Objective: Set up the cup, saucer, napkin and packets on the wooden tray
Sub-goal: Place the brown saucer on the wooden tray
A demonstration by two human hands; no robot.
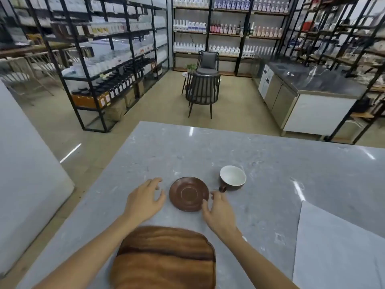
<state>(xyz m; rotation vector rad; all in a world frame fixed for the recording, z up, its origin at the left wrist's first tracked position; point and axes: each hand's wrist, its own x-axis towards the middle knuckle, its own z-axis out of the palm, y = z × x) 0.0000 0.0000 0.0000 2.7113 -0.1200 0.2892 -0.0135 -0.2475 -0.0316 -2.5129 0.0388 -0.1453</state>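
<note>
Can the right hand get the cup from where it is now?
Probably yes. The right hand is open at the saucer's edge, and the cup sits just beyond its fingertips on the counter, handle turned toward that hand. Nothing lies between them.

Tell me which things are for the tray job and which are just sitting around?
For the job: saucer, cup, wooden tray. No napkin or packets are in view.

Just around: chairs, shelves of bottles, steel counter, grey sheet on the table.
</note>
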